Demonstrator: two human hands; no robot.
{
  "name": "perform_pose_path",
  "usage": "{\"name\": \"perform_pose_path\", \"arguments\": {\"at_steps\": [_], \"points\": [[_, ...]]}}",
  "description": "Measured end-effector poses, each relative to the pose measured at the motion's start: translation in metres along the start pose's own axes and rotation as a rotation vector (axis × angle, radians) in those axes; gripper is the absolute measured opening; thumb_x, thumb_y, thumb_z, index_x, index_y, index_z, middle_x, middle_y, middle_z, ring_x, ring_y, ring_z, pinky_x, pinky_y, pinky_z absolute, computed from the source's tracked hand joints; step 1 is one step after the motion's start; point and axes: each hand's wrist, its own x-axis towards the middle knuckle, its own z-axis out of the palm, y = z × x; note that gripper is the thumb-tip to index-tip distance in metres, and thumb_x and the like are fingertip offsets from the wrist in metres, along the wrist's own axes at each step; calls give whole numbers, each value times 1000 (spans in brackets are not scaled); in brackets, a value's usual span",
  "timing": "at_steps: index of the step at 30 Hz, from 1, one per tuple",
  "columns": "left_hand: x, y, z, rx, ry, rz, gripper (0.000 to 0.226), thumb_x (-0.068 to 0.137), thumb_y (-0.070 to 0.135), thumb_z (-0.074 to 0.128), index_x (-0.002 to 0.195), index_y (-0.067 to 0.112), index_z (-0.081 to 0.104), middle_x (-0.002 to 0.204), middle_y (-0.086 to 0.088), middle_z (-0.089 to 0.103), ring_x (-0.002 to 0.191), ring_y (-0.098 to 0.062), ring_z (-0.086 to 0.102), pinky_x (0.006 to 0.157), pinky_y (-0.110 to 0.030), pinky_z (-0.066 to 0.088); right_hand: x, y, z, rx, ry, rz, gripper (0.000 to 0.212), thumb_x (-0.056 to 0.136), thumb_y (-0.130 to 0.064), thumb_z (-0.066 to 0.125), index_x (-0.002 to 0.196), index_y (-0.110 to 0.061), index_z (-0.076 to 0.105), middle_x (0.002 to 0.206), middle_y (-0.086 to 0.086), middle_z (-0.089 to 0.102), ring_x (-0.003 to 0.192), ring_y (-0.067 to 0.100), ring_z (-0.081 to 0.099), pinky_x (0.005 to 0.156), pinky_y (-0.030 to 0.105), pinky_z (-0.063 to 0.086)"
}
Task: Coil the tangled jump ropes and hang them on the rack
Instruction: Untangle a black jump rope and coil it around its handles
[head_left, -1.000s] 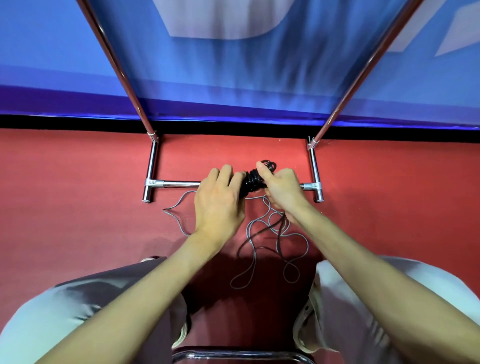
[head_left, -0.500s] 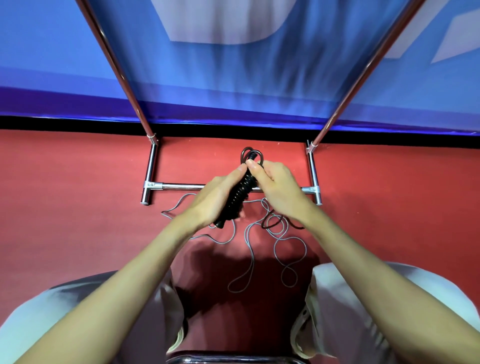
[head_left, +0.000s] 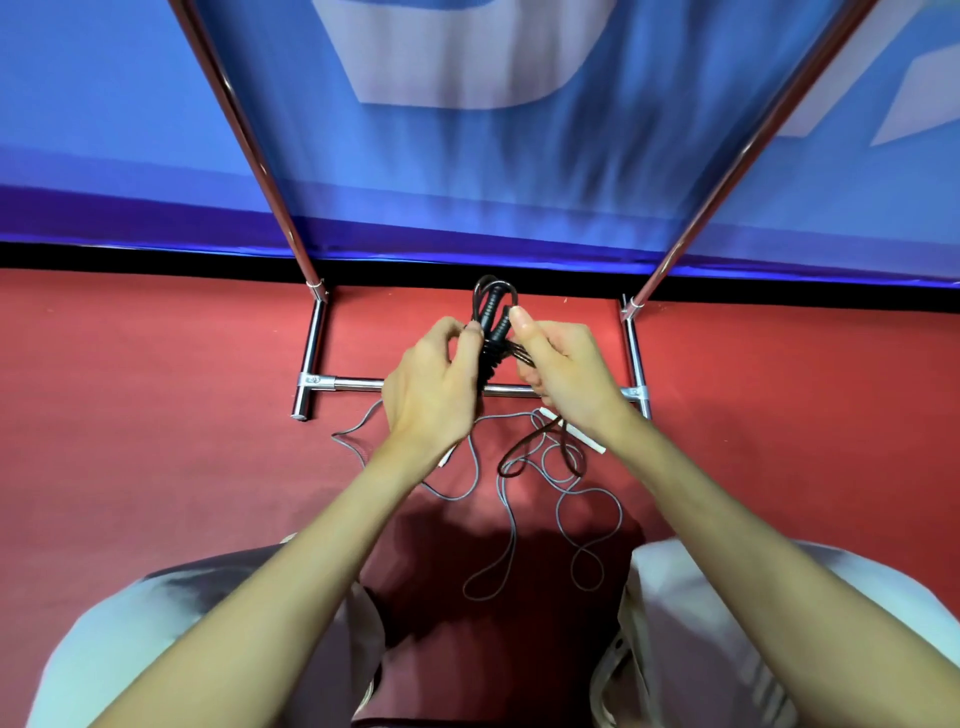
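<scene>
From the head camera I saw the left hand (head_left: 434, 387) and the right hand (head_left: 563, 371) both pinching the black rope (head_left: 491, 332), held upright between them. Just below the hands, the grey rope (head_left: 511, 499) lay tangled on the red floor (head_left: 156, 441), beside the rack (head_left: 314, 353).

Both forearms reach forward, hands close together. The left hand (head_left: 434, 387) and right hand (head_left: 563, 371) each curl their fingers, pinching the black coiled jump rope (head_left: 491, 332) between them.
</scene>
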Motion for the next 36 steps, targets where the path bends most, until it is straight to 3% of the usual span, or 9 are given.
{"name": "perform_pose_path", "arguments": {"at_steps": [4,7,11,14,17,25,29,33,36], "points": [[4,-5,-7,83,62,86,47,86,58,19,105,38,58,72,0,69,82,-27,65,79,-40,48,-5,-2,-13,-340,-45,35,46,86,-53,49,68,-11,56,45,-6,42,50,19,40,56,35,42],[3,-7,-11,135,95,98,42,90,55,22,100,36,58,67,1,67,80,-27,63,76,-39,47,-10,-9,-20,-385,-63,49,42,78,-49,37,78,-11,54,54,-3,47,62,27,47,60,38,41],[5,-13,-12,207,105,40,42,95,52,25,91,27,57,69,1,68,80,-30,63,75,-39,47,-17,-14,-21,-725,-120,-70,22,99,-37,42,93,-21,57,75,-3,53,86,33,54,66,32,31],[4,-19,-11,376,25,58,38,101,45,26,91,21,54,76,-7,68,85,-36,61,73,-41,46,-18,-19,-19,-762,-197,-101,25,100,-36,43,99,-21,63,79,-6,52,92,30,56,68,33,35],[-2,-21,-3,557,-131,171,32,104,41,22,100,22,48,86,-10,68,89,-36,63,64,-38,41,-17,-16,-21,-716,-202,-73,29,102,-32,39,84,-19,57,81,-2,55,91,31,56,73,36,39],[-19,-23,8,837,-281,367,35,102,37,13,116,23,41,86,-2,63,84,-30,64,47,-34,17,-17,0,-11,-546,-213,75,39,103,-22,39,75,-4,62,67,6,57,76,31,54,71,35,41],[-30,-24,10,849,-312,455,37,96,54,26,103,22,41,79,-6,67,77,-31,65,57,-32,29,-19,2,-14,-548,-260,192,40,101,-22,46,79,5,66,58,6,46,64,24,44,61,33,31],[-44,-34,15,887,-331,539,69,82,76,15,105,21,51,72,-4,66,72,-29,67,56,-29,31,-26,6,-15,-621,-389,296,42,101,-25,47,64,-9,62,33,-7,43,38,4,37,45,24,29],[-52,-39,17,898,-447,585,59,92,71,21,100,22,52,76,-8,67,75,-32,66,60,-31,39,-32,9,-12,-646,-540,363,45,101,-26,48,58,-16,56,32,-10,46,28,2,39,42,18,29]]}}
